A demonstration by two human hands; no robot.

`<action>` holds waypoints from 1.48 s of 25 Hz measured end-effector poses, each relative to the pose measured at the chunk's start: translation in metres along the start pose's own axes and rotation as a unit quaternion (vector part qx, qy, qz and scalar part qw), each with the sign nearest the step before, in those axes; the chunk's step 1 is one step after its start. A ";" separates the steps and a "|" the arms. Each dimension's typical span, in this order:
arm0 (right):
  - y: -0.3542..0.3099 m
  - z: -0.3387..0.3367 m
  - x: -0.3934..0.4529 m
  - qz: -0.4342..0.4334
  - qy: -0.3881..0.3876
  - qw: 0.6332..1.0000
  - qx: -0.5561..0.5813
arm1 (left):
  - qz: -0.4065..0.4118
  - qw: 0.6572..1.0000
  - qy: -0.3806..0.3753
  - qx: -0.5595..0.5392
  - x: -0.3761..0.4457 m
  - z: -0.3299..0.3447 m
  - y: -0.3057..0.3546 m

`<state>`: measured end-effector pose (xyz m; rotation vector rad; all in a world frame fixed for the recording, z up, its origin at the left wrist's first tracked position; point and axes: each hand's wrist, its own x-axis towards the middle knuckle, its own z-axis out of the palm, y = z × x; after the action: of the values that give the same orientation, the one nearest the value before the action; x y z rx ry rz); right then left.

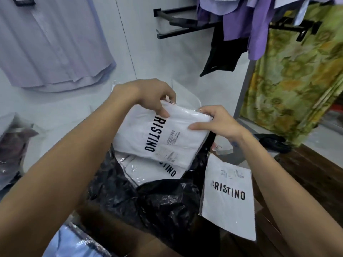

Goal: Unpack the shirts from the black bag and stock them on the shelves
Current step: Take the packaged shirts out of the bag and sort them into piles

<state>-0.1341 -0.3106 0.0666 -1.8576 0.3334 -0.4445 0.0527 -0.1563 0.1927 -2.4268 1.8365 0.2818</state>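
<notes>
A white packaged shirt (167, 134) printed ARISTINO, in clear wrap, is held above the open black bag (148, 201). My left hand (152, 97) pinches its far left corner. My right hand (217, 121) grips its right edge, thumb on top. A second white shirt pack (148, 169) lies inside the bag just beneath. A third white pack (228, 195) lies flat to the right of the bag.
A pale lilac shirt (55, 43) hangs on the wall at left. Purple and black garments (241, 25) hang from black rails at upper right. A green patterned curtain (297, 80) hangs at right. A blue wrapped shirt (74, 242) lies at the bottom left, darker wrapped clothes (13, 145) at far left.
</notes>
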 end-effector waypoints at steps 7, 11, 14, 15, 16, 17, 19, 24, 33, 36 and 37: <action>-0.005 -0.014 -0.006 -0.003 0.153 0.981 0.118 | 0.044 0.971 -0.011 -0.236 0.025 0.004 -0.006; 0.005 -0.034 -0.018 0.037 0.208 0.971 0.109 | 0.020 0.934 0.040 -0.354 0.028 0.007 -0.017; 0.016 -0.030 -0.029 0.051 0.309 0.948 -0.059 | -0.017 0.874 0.149 -0.462 0.031 0.013 -0.016; 0.018 -0.025 -0.030 0.047 0.342 0.931 -0.120 | -0.023 0.851 0.176 -0.494 0.031 0.015 -0.009; 0.014 -0.019 -0.031 0.048 0.367 0.915 -0.159 | -0.028 0.834 0.193 -0.516 0.031 0.018 0.001; 0.008 -0.012 -0.031 0.063 0.375 0.912 -0.157 | -0.032 0.821 0.201 -0.533 0.031 0.023 0.016; -0.010 0.000 -0.028 0.097 0.330 0.939 -0.022 | -0.028 0.795 0.220 -0.565 0.028 0.038 0.054; -0.028 0.004 -0.020 0.123 0.251 0.928 0.245 | 0.055 0.867 0.120 -0.480 0.023 0.089 0.124; -0.003 -0.039 -0.071 0.100 0.176 0.883 0.424 | -0.028 0.703 0.058 -0.708 0.039 0.112 0.059; 0.007 -0.043 -0.072 0.111 0.238 0.899 0.351 | -0.017 0.679 0.105 -0.727 0.039 0.119 0.071; 0.011 -0.044 -0.069 0.114 0.284 0.904 0.300 | -0.027 0.675 0.145 -0.723 0.042 0.120 0.075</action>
<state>-0.2155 -0.3209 0.0595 -1.0452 0.7094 -0.8217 -0.0199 -0.1953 0.0704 -3.4534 1.8711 2.2027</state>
